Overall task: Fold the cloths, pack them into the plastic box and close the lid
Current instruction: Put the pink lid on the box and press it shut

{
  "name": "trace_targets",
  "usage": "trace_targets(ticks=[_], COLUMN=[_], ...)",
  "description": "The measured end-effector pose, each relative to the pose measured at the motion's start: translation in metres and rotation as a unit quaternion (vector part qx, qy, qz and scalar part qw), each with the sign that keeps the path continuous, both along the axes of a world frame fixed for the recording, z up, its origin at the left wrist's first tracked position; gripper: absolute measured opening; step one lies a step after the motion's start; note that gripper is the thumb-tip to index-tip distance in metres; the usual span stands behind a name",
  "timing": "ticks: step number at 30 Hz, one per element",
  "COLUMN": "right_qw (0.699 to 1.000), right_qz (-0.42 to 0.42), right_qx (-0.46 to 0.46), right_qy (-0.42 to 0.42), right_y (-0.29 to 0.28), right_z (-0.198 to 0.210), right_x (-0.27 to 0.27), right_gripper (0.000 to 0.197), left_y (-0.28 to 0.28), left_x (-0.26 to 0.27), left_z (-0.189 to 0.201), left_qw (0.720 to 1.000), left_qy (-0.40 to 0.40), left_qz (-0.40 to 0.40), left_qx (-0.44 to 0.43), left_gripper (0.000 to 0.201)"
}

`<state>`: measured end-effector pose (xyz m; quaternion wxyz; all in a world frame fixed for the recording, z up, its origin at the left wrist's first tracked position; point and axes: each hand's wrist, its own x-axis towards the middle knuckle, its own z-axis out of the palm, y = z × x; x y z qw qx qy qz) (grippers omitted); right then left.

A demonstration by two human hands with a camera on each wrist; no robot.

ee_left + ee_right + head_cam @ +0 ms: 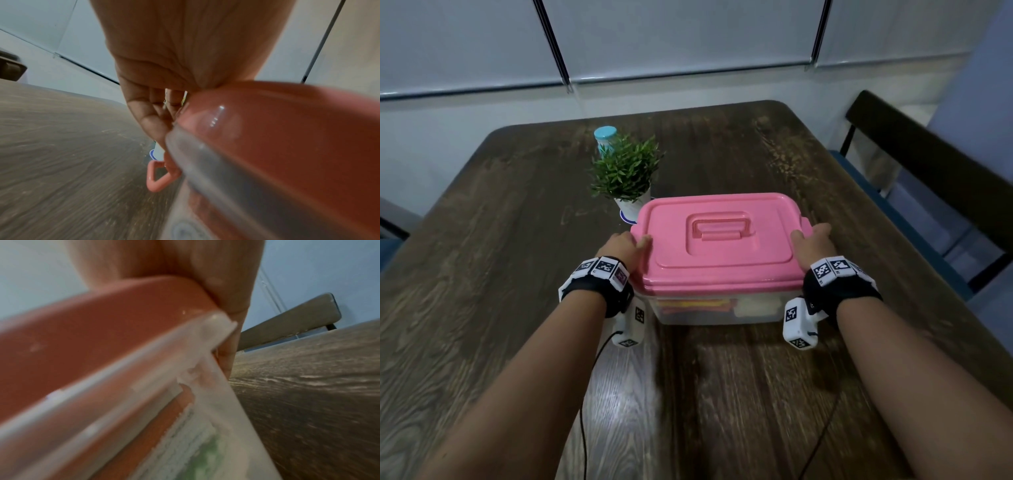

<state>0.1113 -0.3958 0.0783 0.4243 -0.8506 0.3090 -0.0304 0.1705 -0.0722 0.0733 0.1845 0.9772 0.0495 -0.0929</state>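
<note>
A clear plastic box [705,313] stands mid-table with its pink lid [722,246] lying on top. Folded cloths show through its front wall, orange and yellow ones [695,304] beside a white one [756,305]. My left hand [625,245] grips the lid's left end, thumb on top and fingers down the side. My right hand [815,240] grips the right end the same way. In the left wrist view the fingers [152,116] reach down beside the lid [287,129], and a pink latch [157,176] hangs loose. The right wrist view shows the palm [226,288] against the lid's corner [92,337], with a cloth [185,443] behind the wall.
A small green plant [625,171] in a white pot stands just behind the box's left corner, with a blue-capped bottle [605,135] behind it. A dark chair [928,171] is at the table's right side. The wooden table [482,274] spreads out around the box.
</note>
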Motion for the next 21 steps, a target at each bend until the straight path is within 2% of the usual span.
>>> trace_targets(ticks=[5, 9, 13, 15, 18, 19, 21], right_qw=[0.993, 0.996, 0.999, 0.999, 0.993, 0.990, 0.987], right_qz=[0.029, 0.022, 0.007, -0.001, -0.045, -0.078, -0.132], right_qx=[-0.106, -0.068, -0.016, 0.019, 0.100, 0.109, 0.086], right_qy=[0.045, 0.049, 0.039, 0.040, 0.029, 0.035, 0.038], right_y=[0.005, 0.004, -0.001, -0.005, -0.007, -0.006, -0.003], right_z=[-0.006, -0.006, -0.006, -0.008, -0.009, -0.010, -0.011], right_x=[-0.006, -0.001, -0.001, -0.003, -0.003, -0.003, -0.003], right_gripper=[0.049, 0.052, 0.054, 0.057, 0.070, 0.079, 0.093], left_y=[0.001, 0.000, -0.006, -0.006, -0.001, 0.002, 0.002], left_x=[-0.006, -0.005, -0.016, -0.019, -0.019, -0.020, -0.022], left_z=[-0.012, -0.016, -0.014, -0.016, -0.021, -0.021, -0.022], left_qw=[0.999, 0.994, 0.990, 0.971, 0.890, 0.873, 0.863], left_qy=[0.008, 0.000, -0.006, 0.022, 0.077, 0.091, 0.104], left_qz=[0.031, 0.055, 0.114, 0.173, 0.264, 0.267, 0.254], left_qx=[-0.039, -0.090, -0.088, -0.166, -0.363, -0.399, -0.424], left_gripper=[0.059, 0.060, 0.067, 0.082, 0.110, 0.108, 0.085])
